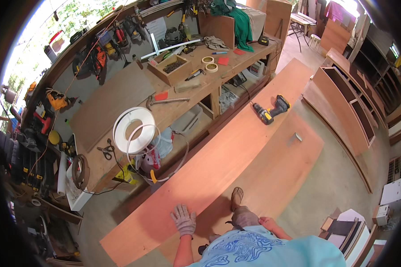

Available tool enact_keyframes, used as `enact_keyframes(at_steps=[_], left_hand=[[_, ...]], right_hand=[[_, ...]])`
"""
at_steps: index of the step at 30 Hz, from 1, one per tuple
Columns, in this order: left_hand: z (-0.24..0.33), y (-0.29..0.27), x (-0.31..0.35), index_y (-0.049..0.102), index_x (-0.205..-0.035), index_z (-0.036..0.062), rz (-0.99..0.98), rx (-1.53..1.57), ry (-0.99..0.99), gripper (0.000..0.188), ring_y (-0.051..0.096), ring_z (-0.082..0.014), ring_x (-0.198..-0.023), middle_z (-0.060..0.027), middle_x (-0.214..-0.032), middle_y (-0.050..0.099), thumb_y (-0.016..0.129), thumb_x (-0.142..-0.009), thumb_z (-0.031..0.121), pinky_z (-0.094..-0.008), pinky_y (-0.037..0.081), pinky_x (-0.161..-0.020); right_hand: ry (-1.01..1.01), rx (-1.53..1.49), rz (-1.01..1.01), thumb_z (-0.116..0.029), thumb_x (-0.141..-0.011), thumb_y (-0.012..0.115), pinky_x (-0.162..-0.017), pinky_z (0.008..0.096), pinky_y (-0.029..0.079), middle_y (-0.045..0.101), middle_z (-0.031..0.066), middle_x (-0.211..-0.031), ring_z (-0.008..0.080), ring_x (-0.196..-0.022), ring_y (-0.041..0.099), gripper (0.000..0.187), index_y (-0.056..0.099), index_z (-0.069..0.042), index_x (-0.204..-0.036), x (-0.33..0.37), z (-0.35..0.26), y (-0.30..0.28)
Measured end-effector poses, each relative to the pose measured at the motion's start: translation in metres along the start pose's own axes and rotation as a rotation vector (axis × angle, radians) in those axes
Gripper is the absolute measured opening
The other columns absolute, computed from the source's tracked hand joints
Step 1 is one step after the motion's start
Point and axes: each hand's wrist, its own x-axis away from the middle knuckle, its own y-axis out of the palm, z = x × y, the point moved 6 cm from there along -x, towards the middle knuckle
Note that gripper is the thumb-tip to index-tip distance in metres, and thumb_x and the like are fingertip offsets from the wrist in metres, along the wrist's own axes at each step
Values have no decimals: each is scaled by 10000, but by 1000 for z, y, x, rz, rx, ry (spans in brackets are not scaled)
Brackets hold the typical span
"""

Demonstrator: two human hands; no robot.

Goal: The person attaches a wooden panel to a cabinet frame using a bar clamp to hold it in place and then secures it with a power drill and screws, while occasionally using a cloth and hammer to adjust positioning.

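Observation:
My left hand [183,221], in a grey work glove, lies flat with its fingers spread on a long reddish-brown wooden board [200,178]. Low by my right thigh, my right hand [268,223] looks bare, with its fingers curled closed beside the greyish cloth of my shorts [246,217]. Whatever it may hold is hidden. Towards the board's far end rests a black and yellow cordless drill [272,109] on its side. A second wooden panel [272,164] sits lower, beneath the long board, with a small light-coloured piece [298,137] on it.
A workbench [218,84] runs along the left, carrying a hammer [169,101], tape rolls [211,67], a wooden box of screws [170,70] and a white edging coil [134,127]. Power tools hang behind it. Cabinet carcasses [343,107] stand right; offcuts [347,231] lean lower right.

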Motion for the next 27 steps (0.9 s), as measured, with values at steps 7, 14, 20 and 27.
enact_keyframes(at_steps=[7,14,20,27], left_hand=[[13,0,-8,311,-1591,26,-134,22,-229,805,121,-406,-1570,-201,-1694,184,442,-1007,564,-645,41,-1232],[57,10,-3,246,-1584,-55,-252,92,-508,950,57,-495,-1553,-289,-1680,116,394,-986,668,-653,38,-1224],[74,-8,-10,185,-1616,-8,-338,190,-228,924,60,-457,-1565,-268,-1688,112,400,-1003,650,-621,31,-1239],[6,-10,42,255,-1611,33,-169,191,-378,855,115,-359,-1582,-183,-1701,173,405,-1011,623,-622,86,-1238]], right_hand=[[-411,-141,145,-105,-982,577,-965,389,544,710,209,-1232,338,-1150,687,368,630,7,-1329,-59,-241,-224],[-1686,-328,55,38,-966,490,-1009,509,525,654,253,-1284,436,-1151,651,453,530,14,-1416,169,-541,-346],[-2038,-660,-573,-98,-993,664,-995,580,529,579,356,-1360,458,-1233,624,514,482,-35,-1470,276,-612,-297],[-1412,-453,-1774,-42,-1008,600,-1030,478,524,563,325,-1398,431,-1255,608,443,515,-2,-1441,325,-658,-199]])
